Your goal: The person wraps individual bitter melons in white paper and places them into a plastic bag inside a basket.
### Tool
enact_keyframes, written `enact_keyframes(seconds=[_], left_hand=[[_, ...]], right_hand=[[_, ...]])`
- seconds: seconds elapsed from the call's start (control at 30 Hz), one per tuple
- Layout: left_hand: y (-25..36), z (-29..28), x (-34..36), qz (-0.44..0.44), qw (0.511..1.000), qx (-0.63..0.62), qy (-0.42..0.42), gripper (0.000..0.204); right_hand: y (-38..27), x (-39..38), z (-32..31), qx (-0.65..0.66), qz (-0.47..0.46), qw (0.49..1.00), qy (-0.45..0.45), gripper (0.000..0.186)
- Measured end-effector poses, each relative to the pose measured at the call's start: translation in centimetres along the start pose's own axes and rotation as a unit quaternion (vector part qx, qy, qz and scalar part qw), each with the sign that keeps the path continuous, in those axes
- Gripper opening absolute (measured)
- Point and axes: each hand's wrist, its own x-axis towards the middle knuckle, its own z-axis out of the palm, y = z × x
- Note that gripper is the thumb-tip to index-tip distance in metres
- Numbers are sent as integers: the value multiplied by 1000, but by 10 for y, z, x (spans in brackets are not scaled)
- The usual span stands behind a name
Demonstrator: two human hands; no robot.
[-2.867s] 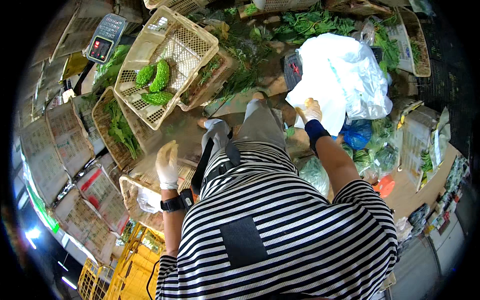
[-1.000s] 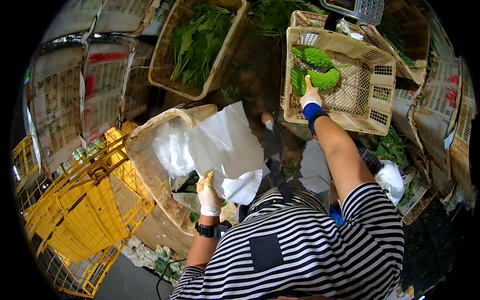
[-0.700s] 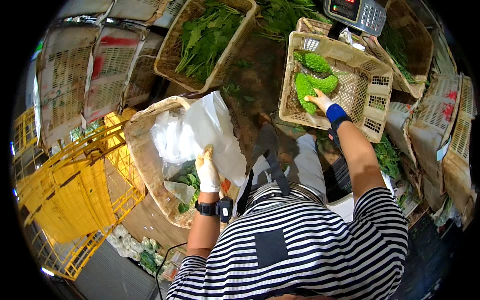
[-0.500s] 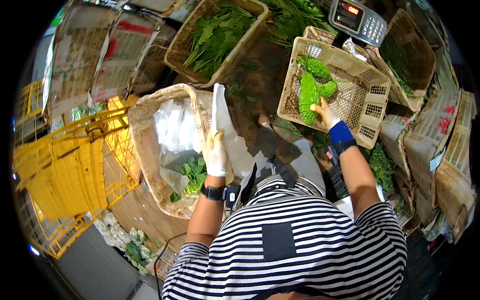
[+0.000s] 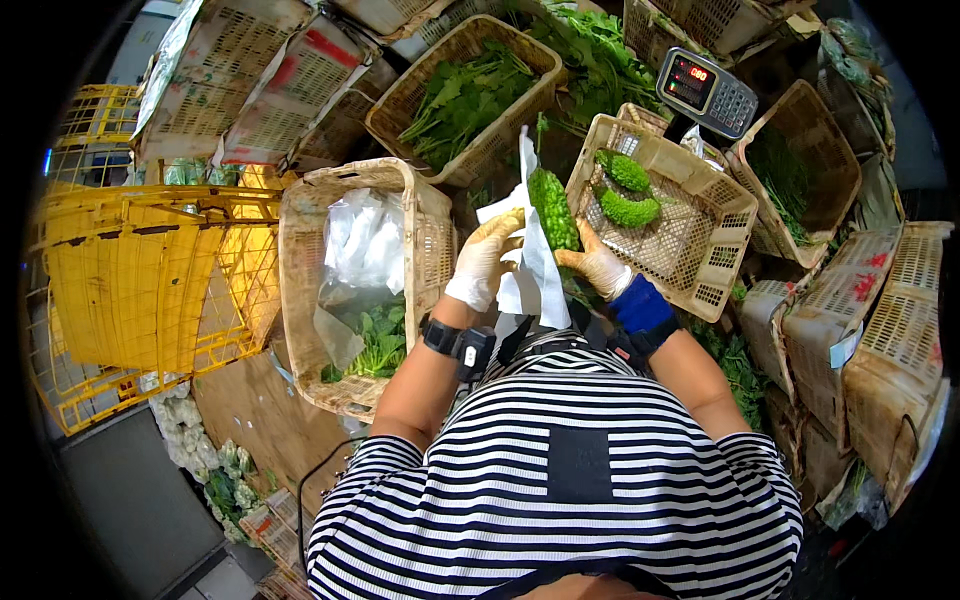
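Observation:
In front of my waist, my gloved left hand [image 5: 484, 262] is closed on a white sheet of paper [image 5: 541, 268] that stands upright on edge. Just right of the sheet is a long green bitter melon [image 5: 553, 212], its stem end pointing away from me. My gloved right hand [image 5: 602, 268] grips the melon's near end. The melon lies close against the paper; whether they touch is hard to tell. Two shorter bitter melons [image 5: 630, 209] rest in the beige plastic crate [image 5: 722, 262] ahead of my right hand.
At left stands a crate [image 5: 296, 290] holding clear plastic bags and leafy greens. Beyond it is a crate of long leafy stalks [image 5: 470, 95]. A digital scale display [image 5: 708, 92] stands at the far right. Yellow metal carts [image 5: 140, 280] border the left, stacked crates [image 5: 840, 310] the right.
My right hand has lifted the long bitter melon out of the crate and carried it left to the paper. My left hand has moved right with the sheet, away from the left crate.

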Motion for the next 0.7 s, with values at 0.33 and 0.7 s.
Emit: enact_keyframes(seconds=[0.33, 0.7], left_hand=[[-25, 21, 9, -138, 957, -234, -102, 57], [-28, 27, 15, 46, 986, -154, 35, 40]], right_hand=[[-4, -12, -12, -67, 31, 990, -123, 79], [-22, -19, 23, -278, -192, 929, 148, 44]])
